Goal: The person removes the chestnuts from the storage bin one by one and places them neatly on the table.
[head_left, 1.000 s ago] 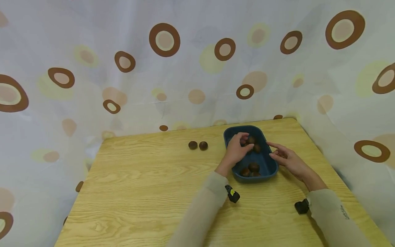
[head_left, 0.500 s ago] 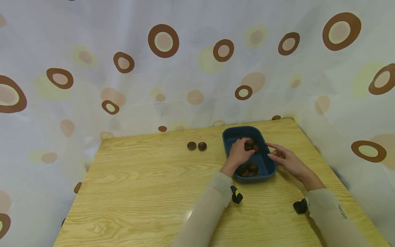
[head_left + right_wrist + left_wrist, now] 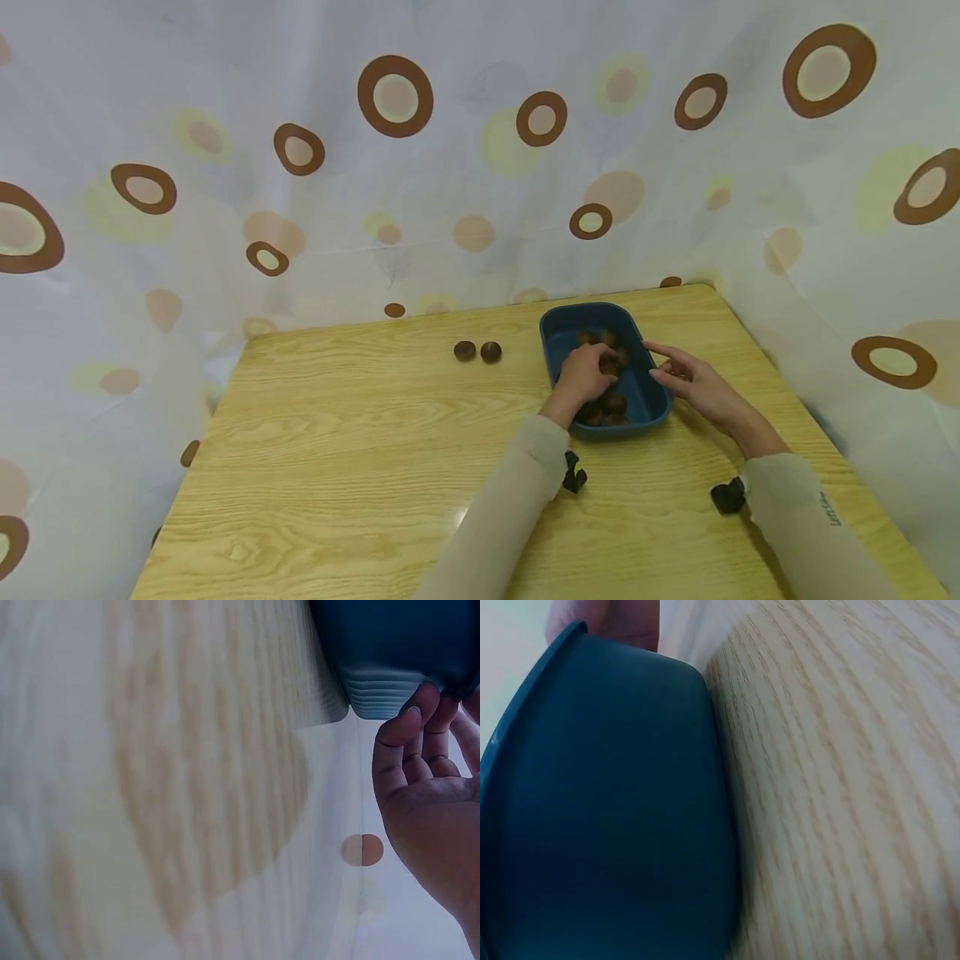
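Note:
A dark blue rectangular bin (image 3: 558, 310) on the table holds several brown chestnuts (image 3: 615, 403), some at the far end and some at the near end. My left hand (image 3: 585, 375) reaches into it over the left rim. Thumb and fingers curl around a chestnut (image 3: 609, 365) near the middle, partly hidden by the hand. My right hand (image 3: 697, 387) is at the bin's right side, index finger and thumb extended to the wall. In the right wrist view, the fingertips (image 3: 409, 724) meet the bin's outside. The left wrist view is mostly the bin's outer wall (image 3: 615, 802).
Two chestnuts (image 3: 477, 351) lie side by side on the wooden table (image 3: 337, 450), left of the bin. A patterned curtain (image 3: 450, 167) hangs behind the table and along its sides. Each sleeve carries a small black wrist camera (image 3: 575, 473).
My left hand has lowered and drawn nearer within the bin, its thumb and fingers closing around a chestnut. More chestnuts show at the far end. The right hand stays at the wall.

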The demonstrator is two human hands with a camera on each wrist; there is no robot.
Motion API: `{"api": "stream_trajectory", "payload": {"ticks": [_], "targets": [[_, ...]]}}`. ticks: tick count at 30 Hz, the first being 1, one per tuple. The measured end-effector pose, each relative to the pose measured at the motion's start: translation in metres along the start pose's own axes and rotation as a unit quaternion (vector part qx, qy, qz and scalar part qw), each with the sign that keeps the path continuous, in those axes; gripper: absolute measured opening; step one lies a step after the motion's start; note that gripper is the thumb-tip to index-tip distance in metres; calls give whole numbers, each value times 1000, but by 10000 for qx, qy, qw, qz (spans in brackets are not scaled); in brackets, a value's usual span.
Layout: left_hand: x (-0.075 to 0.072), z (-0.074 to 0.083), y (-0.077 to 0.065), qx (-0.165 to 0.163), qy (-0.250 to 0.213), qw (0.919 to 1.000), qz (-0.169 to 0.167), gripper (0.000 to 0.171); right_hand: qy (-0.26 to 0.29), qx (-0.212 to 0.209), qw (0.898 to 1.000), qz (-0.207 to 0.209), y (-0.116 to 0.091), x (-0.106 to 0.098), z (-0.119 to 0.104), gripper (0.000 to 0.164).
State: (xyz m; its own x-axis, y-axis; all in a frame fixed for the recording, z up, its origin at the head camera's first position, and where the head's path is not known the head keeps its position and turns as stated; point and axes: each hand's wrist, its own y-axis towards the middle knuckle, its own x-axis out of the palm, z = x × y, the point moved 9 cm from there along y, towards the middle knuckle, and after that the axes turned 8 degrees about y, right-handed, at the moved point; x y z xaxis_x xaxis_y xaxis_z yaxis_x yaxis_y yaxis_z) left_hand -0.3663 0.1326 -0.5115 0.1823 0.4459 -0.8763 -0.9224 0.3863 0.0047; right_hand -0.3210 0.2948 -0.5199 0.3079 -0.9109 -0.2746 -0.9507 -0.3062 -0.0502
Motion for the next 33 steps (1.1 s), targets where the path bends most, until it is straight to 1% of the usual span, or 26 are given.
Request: {"api": "stream_trajectory", "payload": {"ticks": [7,12,16,21,24,27,30,33], "targets": [[2,2,-2,39,189,9997,-115,35,46,23,10000,-10,0,1,1,61],[4,4,-1,73,147,9997,-173,30,57,30,10000,-12,0,0,1,61],[3,3,-1,116,-98,9999,-26,28,76,10,10000,-16,1,0,0,61],[-5,3,-4,194,-702,9969,309,29,92,37,10000,-11,1,0,2,60],[-11,3,-6,248,-1227,9911,460,29,129,45,9999,-11,2,0,3,60],[-15,2,-8,339,-1725,9826,607,28,153,40,9999,-21,2,0,4,60],[-19,0,-9,430,-2263,9706,699,28,161,61,9998,-34,2,0,4,60],[-21,-1,-9,512,-2800,9558,737,29,188,85,9998,-34,2,0,5,60]]}}
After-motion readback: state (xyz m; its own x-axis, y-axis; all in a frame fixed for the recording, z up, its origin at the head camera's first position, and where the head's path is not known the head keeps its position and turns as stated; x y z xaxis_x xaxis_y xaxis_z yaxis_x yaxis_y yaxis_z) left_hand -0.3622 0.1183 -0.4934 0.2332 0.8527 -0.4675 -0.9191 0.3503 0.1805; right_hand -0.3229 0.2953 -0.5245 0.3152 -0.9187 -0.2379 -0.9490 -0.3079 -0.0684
